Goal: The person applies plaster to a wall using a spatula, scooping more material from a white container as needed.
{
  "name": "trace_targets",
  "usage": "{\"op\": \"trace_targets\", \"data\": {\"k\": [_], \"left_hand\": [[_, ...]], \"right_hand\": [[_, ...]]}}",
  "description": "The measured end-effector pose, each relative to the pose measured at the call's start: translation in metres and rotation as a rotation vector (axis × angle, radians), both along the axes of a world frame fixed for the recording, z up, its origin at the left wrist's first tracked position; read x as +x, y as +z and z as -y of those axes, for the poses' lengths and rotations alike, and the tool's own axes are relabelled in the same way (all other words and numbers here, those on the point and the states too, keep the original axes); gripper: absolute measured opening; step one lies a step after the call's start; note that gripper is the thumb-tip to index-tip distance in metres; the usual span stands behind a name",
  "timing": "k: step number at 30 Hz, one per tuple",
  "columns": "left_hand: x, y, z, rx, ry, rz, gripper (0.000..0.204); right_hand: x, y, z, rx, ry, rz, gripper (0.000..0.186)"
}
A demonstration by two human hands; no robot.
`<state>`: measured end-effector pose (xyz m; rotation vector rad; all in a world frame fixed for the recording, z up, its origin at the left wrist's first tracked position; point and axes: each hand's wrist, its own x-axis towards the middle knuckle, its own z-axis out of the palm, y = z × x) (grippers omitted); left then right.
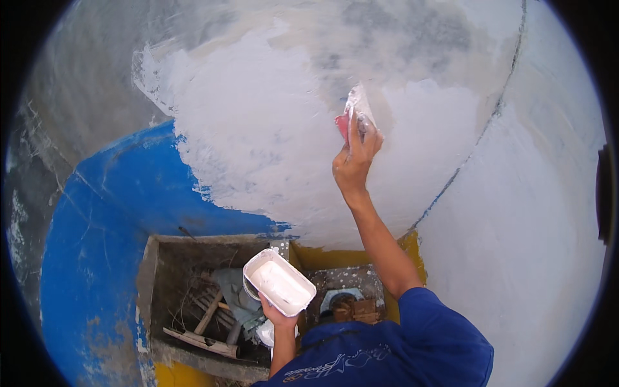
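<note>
Nearest the camera, a shoulder and back in a blue shirt (425, 342) with pale lettering filled the lower right of the view. Bent over from there, the person's right arm reached up to the wall, where the right hand (356, 158) pinched a spreader (358, 100), one finger laid along it. That tool was flat and pointed at the top, smeared white, with a red part on its left; whether its edge touched the wall, I could not tell.

Lower down, the left hand (278, 314) gripped a white rectangular tub (295, 269) by its near side, most of its fingers hidden underneath. White paste (284, 287) lay inside the tub, which was tilted a little.

Across the middle of the wall spread a broad white coating (251, 129), ragged along its left edge, with bare grey above and blue paint (109, 193) to the lower left. Below the tub stood a concrete trough (147, 274) containing lengths of wood (206, 345) and a grey-green cloth (237, 290); yellow paint (325, 259) showed to its right.
</note>
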<state>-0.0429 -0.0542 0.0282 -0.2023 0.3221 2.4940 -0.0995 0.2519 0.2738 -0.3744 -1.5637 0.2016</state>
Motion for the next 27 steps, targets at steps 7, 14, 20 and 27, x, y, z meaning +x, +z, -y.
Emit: {"op": "trace_targets", "data": {"k": [7, 14, 20, 27], "left_hand": [[-0.004, -0.005, 0.000, -0.015, -0.027, -0.111, 0.069], [0.001, 0.003, -0.011, 0.008, -0.076, -0.104, 0.068], [0.000, 0.004, -0.009, -0.016, -0.047, -0.062, 0.066], [0.000, -0.005, -0.001, 0.007, -0.088, -0.051, 0.069]], "right_hand": [[-0.012, -0.012, 0.021, 0.023, 0.068, -0.088, 0.072], [-0.045, -0.046, 0.016, 0.094, 0.114, 0.309, 0.081], [0.031, -0.035, 0.014, -0.114, 0.424, -0.022, 0.060], [0.077, 0.045, -0.084, -0.085, -0.117, -0.171, 0.052]]}}
